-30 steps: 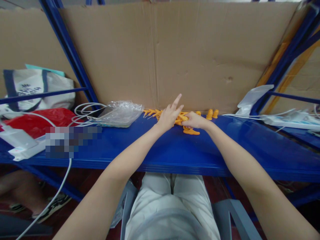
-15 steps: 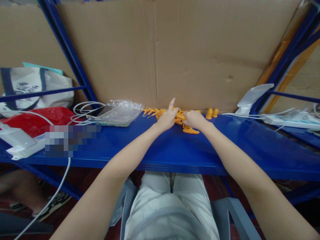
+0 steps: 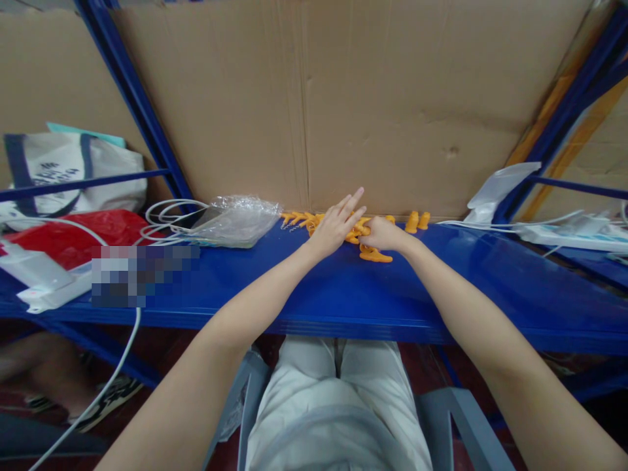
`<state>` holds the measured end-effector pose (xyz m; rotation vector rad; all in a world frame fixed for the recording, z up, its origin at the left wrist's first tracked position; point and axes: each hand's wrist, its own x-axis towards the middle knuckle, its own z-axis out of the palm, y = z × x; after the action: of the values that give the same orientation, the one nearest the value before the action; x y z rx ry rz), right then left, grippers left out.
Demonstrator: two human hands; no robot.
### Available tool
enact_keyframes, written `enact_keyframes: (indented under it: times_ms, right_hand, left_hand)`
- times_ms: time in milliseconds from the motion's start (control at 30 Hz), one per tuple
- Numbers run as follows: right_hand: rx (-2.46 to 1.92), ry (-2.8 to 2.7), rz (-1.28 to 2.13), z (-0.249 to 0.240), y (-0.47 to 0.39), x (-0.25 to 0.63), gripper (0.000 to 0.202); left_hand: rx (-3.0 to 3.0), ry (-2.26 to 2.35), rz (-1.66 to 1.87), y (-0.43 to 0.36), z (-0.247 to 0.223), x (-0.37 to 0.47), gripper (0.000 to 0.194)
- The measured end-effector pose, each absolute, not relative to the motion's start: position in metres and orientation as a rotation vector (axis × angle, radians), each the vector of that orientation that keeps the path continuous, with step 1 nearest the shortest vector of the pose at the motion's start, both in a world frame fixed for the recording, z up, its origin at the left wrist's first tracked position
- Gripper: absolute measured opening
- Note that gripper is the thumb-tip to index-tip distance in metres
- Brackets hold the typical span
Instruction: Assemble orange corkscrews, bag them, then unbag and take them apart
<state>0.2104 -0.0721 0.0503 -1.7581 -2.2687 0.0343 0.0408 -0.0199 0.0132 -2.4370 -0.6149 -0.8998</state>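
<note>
My left hand lies over a heap of orange plastic pieces, its fingers stretched out and spread. Close on its right, my right hand is closed around an orange plastic piece, whose end shows at the fingers; its exact kind is hidden. Just below the right hand, a curved orange piece lies on the blue table. Thin, shiny wire or chain bits show by the row of orange pieces at the left. Two orange cone-like pieces stand upright to the right.
A clear plastic bag and white cables lie to the left. A red bag and a white power strip are farther left. Behind the blue table stands a cardboard wall. Another person's leg shows at lower left.
My left hand has opened from one pointing finger to several spread fingers and shifted slightly right. The right hand stays in nearly the same place, still closed.
</note>
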Motion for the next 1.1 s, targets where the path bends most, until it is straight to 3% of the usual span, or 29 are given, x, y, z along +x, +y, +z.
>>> enact_keyframes:
  times_ms: [267,467,700,967,1100]
  right_hand:
    - [-1.961,-2.203,-0.41,0.05,-0.073,0.203,0.031]
    - [-1.922,-2.232,-0.627,0.043,-0.074,0.2,0.033]
    - [-1.88,-2.291,-0.637,0.036,-0.067,0.201,0.034]
    - [-1.838,-2.29,-0.234,0.035,-0.059,0.214,0.028]
    - [-1.933,-2.23,-0.273,0.038,-0.058,0.212,0.032]
  left_hand:
    - [-2.474,-0.648,-0.986,-0.004,0.008,0.045,0.059]
    - [-2.674,-0.781,-0.9,0.005,0.001,0.041,0.053]
    - [-2.69,-0.791,-0.957,0.014,-0.011,0.034,0.05]
    - [-2.58,-0.445,-1.031,0.007,-0.008,0.04,0.054]
    - [-2.559,-0.528,-0.982,0.004,-0.002,0.041,0.059]
